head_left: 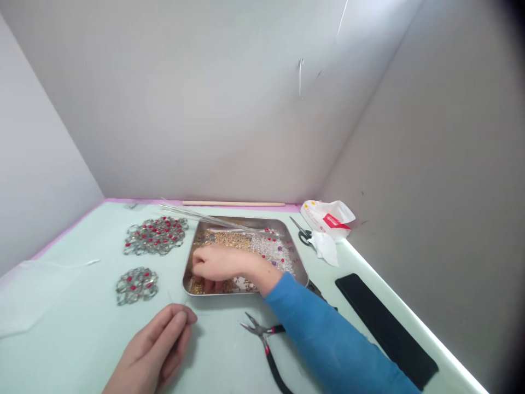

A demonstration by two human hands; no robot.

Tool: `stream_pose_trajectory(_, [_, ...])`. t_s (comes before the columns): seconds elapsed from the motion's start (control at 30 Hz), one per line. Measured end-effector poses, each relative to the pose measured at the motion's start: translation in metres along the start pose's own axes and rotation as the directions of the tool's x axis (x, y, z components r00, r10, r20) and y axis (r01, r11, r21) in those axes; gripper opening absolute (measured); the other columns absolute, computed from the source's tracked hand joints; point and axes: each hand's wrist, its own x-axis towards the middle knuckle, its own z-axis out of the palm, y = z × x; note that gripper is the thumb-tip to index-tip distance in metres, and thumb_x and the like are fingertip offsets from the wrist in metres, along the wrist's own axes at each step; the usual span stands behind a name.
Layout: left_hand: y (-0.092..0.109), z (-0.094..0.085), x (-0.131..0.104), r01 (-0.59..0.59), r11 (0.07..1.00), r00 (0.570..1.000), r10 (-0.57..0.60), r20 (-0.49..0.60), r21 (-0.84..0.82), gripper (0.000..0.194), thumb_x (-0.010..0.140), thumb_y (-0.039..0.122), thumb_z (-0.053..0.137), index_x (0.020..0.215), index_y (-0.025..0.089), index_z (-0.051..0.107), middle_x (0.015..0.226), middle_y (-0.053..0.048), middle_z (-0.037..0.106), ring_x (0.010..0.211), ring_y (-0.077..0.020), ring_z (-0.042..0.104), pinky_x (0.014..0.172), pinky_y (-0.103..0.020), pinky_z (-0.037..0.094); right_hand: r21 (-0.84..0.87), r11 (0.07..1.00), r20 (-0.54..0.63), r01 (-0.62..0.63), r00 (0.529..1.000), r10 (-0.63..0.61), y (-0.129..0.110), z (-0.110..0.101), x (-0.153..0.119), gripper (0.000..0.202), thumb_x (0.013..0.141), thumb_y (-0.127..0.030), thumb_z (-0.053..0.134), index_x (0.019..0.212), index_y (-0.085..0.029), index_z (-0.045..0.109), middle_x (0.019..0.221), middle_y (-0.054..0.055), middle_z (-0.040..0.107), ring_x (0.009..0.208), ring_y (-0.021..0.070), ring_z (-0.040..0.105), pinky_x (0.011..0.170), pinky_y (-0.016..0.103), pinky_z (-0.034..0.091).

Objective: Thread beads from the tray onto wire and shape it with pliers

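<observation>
The right sleeve is bright blue — apparently plain fabric.

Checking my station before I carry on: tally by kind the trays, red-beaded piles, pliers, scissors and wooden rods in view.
Metal tray: 1
Red-beaded piles: 2
Pliers: 1
Scissors: 1
Wooden rod: 1
Total: 6
A dark shape beside the blue sleeve is too hidden to identify, so it is uncounted.
</observation>
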Motion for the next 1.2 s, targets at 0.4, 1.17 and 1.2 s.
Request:
stream_pose_trajectory(0.4, [-0.008, -0.005, 0.006, -0.092, 0.984, 0.982, 0.065, 0.176, 0.150, 0.043, 0.075, 0.060, 0.053, 0.081, 0.018, 0.052, 0.053, 0.007, 0.037, 0.043, -0.0044, 0.023, 0.039, -0.016, 0.019, -0.213, 0.826, -0.555, -0.523, 0.760, 0.338, 0.018, 0.004, -0.003, 0.023, 0.079, -0.018, 0.047, 0.098, -0.016, 0.060, 0.098, 0.014, 0.068, 0.087, 0.0253, 0.065, 0.068, 0.031, 0.045])
stream_pose_trajectory(1.17, [-0.012, -0.006, 0.009, -0.058, 0.993, 0.983, 0.039, 0.178, 0.104, 0.041, 0.072, 0.059, 0.057, 0.077, 0.019, 0.056, 0.050, 0.007, 0.038, 0.040, -0.0041, 0.023, 0.037, -0.016, 0.016, 0.166, 0.798, -0.191, -0.579, 0.775, 0.602, 0.051, -0.010, -0.037, 0.011, 0.081, -0.015, 0.043, 0.079, -0.012, 0.054, 0.044, 0.006, 0.056, 0.036, 0.0169, 0.053, 0.039, 0.025, 0.039])
stream_pose_trajectory(1.2, [-0.012, -0.006, 0.009, -0.060, 0.993, 0.983, 0.041, 0.178, 0.103, 0.041, 0.072, 0.059, 0.057, 0.077, 0.019, 0.056, 0.050, 0.007, 0.038, 0.040, -0.0040, 0.023, 0.038, -0.016, 0.016, 0.217, 0.812, -0.156, -0.542, 0.802, 0.577, 0.050, -0.008, -0.036, 0.013, 0.082, -0.016, 0.041, 0.079, -0.013, 0.053, 0.046, 0.005, 0.057, 0.037, 0.0170, 0.054, 0.040, 0.025, 0.040])
